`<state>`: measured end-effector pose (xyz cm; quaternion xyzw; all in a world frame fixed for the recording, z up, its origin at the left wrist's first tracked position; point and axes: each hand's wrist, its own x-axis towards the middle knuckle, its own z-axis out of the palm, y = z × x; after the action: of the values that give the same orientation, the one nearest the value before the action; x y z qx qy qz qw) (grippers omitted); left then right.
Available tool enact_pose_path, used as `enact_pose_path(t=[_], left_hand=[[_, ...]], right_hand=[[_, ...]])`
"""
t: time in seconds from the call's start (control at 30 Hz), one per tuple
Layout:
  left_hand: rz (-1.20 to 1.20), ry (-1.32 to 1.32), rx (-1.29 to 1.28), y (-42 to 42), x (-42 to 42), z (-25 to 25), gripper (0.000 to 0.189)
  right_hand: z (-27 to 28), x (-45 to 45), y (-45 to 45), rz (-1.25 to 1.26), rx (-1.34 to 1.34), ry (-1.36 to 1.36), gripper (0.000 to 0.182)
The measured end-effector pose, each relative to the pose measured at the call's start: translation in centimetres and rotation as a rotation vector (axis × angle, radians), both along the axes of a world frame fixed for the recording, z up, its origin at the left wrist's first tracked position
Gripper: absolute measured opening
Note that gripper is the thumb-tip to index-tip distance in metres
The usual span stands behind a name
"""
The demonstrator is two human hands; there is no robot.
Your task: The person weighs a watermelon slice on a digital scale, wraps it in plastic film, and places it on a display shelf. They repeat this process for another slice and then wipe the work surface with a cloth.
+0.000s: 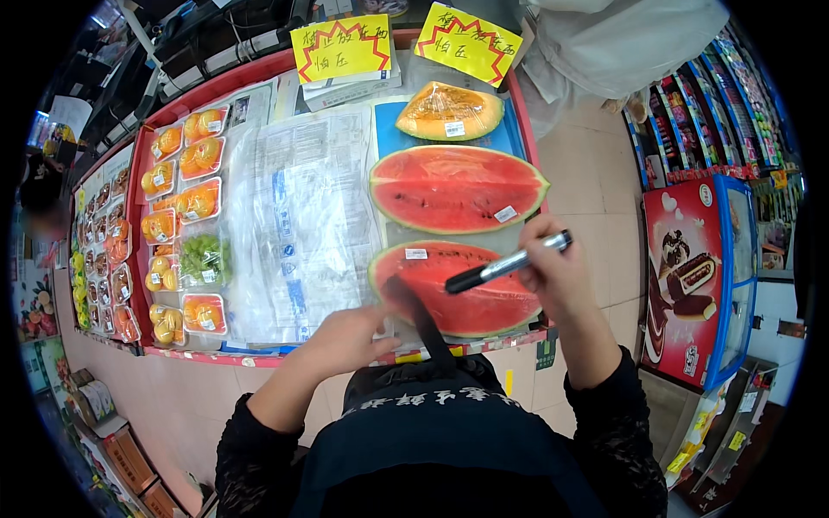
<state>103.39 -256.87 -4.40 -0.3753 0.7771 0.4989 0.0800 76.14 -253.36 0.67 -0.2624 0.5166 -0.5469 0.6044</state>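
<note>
My right hand (554, 272) grips a marker pen (511, 262) with a silver barrel and black ends, tilted above the near watermelon piece (466, 311). That cut piece is film-wrapped, shows red flesh and bears a white label. Beside its left end is my left hand (353, 340), thumb and fingers apart, fingertips blurred, nothing seen in it. A dark strap (431, 333) from my apron hangs blurred over the melon. Farther back lie a second wrapped watermelon piece (453, 188) and a wrapped orange-fleshed melon wedge (450, 116), both labelled.
Clear plastic sheeting (311, 226) covers the middle of the red-edged display stand (259, 356). Packed fruit trays (201, 197) line its left side. Two handwritten yellow signs (342, 48) stand at the back. An ice-cream freezer (686, 278) is at right.
</note>
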Motion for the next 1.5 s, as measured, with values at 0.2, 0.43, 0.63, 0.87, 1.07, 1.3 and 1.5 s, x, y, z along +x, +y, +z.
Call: enact_pose_path(t=[0.2,0.43,0.63,0.87,1.07,1.3,1.5], left_hand=[[0.052,0.289,-0.141,-2.3,-4.0,2.8,0.028],[-0.002,0.316,-0.571,-5.8,-6.6,2.8,0.032],[-0.079,0.14,-0.509,-9.8,-8.5,1.1,0.014],[-0.156,0.156,-0.328,-15.8,-8.9,-0.4,0.006],[0.706,0.097,0.137,-26.7,-8.2,-9.0,0.022],[0.943,0.137,0.437,-29.1,-12.2,-16.8,0.045],[0.882,0.299,0.486,-29.6,-13.4,-15.1,0.021]], right_hand=[[-2.0,3.0,-1.5,0.228,-0.012,-0.008,0.012],[-1.3,2.3,-4.5,0.349,-0.232,0.1,0.007],[-2.1,0.4,-6.8,0.449,-0.296,0.224,0.012],[0.4,-6.7,-11.1,0.619,-0.851,0.56,0.014],[-7.3,-13.4,-15.2,0.112,-0.246,0.131,0.035],[-15.3,-14.9,-19.9,0.004,-0.021,0.294,0.025],[-17.4,-15.6,-20.9,0.033,-0.016,0.324,0.017]])
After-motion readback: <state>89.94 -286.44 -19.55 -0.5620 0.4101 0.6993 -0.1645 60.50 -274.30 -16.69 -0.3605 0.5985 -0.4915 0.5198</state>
